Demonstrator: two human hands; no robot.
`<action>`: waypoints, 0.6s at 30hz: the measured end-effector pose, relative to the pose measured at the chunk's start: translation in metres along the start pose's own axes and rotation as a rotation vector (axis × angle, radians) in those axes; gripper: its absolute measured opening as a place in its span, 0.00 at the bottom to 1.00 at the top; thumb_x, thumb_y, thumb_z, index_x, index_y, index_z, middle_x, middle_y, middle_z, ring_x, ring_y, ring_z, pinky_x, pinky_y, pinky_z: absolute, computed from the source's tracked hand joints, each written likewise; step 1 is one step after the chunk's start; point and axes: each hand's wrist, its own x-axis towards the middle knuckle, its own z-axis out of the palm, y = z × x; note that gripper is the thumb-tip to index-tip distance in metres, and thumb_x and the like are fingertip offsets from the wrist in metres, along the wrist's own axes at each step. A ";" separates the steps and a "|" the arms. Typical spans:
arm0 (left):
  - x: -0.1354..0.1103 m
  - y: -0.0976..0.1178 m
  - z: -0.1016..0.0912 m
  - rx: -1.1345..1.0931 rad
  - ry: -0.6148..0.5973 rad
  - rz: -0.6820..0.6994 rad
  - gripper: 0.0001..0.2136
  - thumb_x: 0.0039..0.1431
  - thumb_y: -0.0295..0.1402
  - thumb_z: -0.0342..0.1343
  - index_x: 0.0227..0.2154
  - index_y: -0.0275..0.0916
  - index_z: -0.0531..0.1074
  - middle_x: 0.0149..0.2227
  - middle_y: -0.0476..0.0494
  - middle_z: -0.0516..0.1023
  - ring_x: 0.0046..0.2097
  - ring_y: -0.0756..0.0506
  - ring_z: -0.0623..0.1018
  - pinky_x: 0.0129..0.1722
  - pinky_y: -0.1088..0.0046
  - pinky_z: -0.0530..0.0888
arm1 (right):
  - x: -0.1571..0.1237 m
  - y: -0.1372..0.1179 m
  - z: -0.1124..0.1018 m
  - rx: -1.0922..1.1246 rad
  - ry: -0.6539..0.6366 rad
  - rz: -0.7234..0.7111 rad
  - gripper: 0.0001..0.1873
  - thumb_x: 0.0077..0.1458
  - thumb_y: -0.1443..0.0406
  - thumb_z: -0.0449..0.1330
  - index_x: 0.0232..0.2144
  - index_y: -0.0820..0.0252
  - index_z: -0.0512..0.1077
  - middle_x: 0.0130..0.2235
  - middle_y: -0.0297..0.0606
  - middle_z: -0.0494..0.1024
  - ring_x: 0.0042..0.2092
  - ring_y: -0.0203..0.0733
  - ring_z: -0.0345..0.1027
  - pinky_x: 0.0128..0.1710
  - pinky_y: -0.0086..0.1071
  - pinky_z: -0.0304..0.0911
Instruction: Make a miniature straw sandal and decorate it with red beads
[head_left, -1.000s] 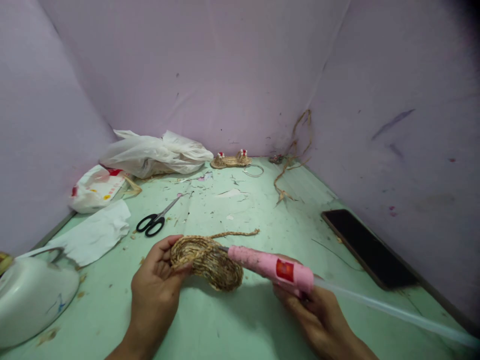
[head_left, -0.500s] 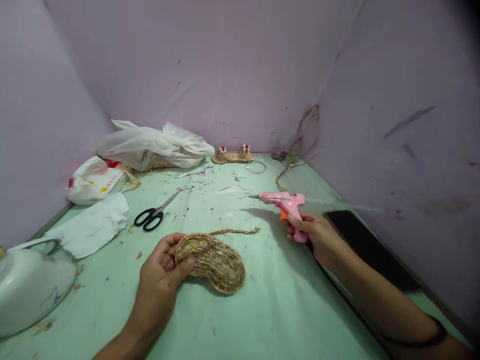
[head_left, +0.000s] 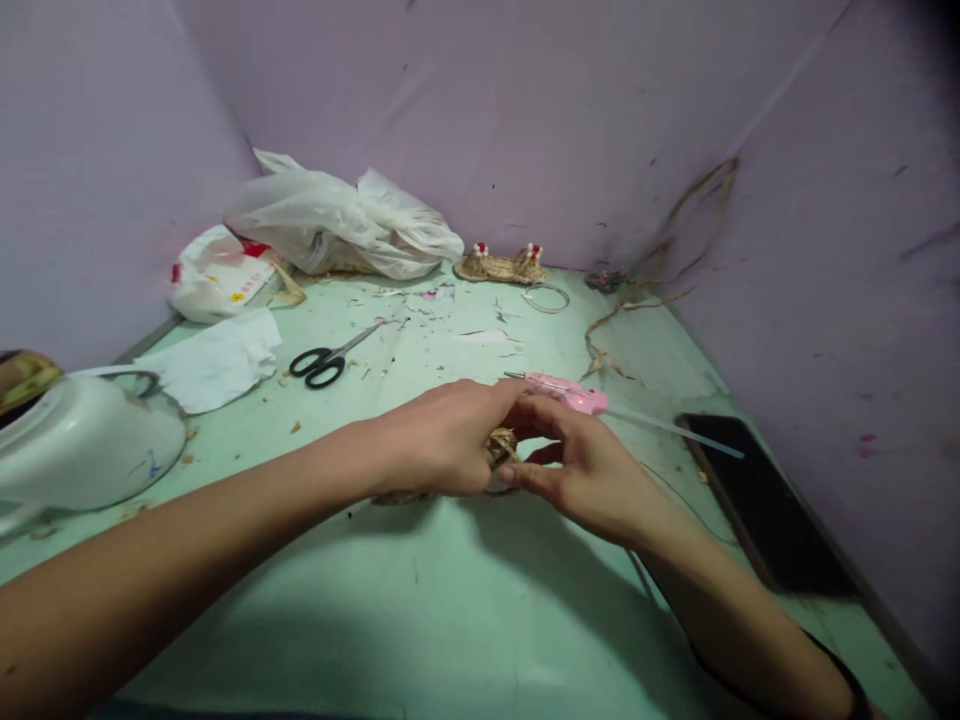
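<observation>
A coiled, braided straw sole (head_left: 502,446) is mostly hidden under my hands, just above the green tabletop. Over its top arches my left hand (head_left: 450,435), back of the hand up and fingers closed round the piece. From the right, my right hand (head_left: 574,455) curls its thumb and fingers against the sole's right end, the thumb tip touching it. A pink glue gun (head_left: 566,392) lies just behind my right hand, its metal nozzle pointing left and a clear glue stick (head_left: 679,430) poking out of its back. Its handle is hidden.
Black-handled scissors (head_left: 330,365) lie behind my left forearm. A white tissue (head_left: 214,360) and a tipped white bowl (head_left: 97,440) are at left. At the back stand plastic bags (head_left: 330,220) and a small straw piece with beads (head_left: 501,267). A dark phone-like slab (head_left: 765,505) lies right.
My right hand has let go of the glue gun, which now lies on the table, and has come to the sole. My left hand has moved right and turned over the piece. The view has shifted.
</observation>
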 end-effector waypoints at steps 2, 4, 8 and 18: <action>-0.005 0.000 0.003 0.036 -0.007 -0.024 0.25 0.48 0.31 0.53 0.52 0.41 0.61 0.42 0.42 0.77 0.39 0.42 0.76 0.31 0.73 0.67 | 0.005 0.012 0.006 -0.010 0.004 0.010 0.15 0.42 0.68 0.61 0.36 0.61 0.71 0.39 0.42 0.76 0.39 0.44 0.71 0.36 0.37 0.69; -0.016 -0.001 0.003 0.140 -0.009 -0.153 0.25 0.48 0.36 0.54 0.52 0.42 0.62 0.41 0.41 0.77 0.39 0.40 0.76 0.30 0.71 0.67 | 0.005 0.024 0.009 -0.032 0.048 0.011 0.13 0.44 0.68 0.60 0.37 0.61 0.71 0.37 0.41 0.77 0.38 0.44 0.71 0.37 0.39 0.69; -0.035 -0.001 0.007 0.314 -0.054 -0.441 0.15 0.47 0.42 0.53 0.37 0.43 0.72 0.31 0.43 0.77 0.32 0.39 0.75 0.25 0.70 0.63 | -0.005 0.035 0.013 -0.110 0.142 -0.026 0.17 0.46 0.65 0.61 0.42 0.61 0.70 0.40 0.43 0.76 0.39 0.46 0.71 0.38 0.41 0.69; -0.034 0.003 0.030 0.459 -0.029 -0.528 0.07 0.46 0.35 0.49 0.22 0.42 0.70 0.22 0.44 0.73 0.24 0.43 0.71 0.21 0.71 0.56 | -0.015 0.025 0.008 -0.521 0.179 -0.451 0.17 0.45 0.72 0.59 0.40 0.61 0.71 0.41 0.43 0.76 0.44 0.48 0.68 0.44 0.40 0.61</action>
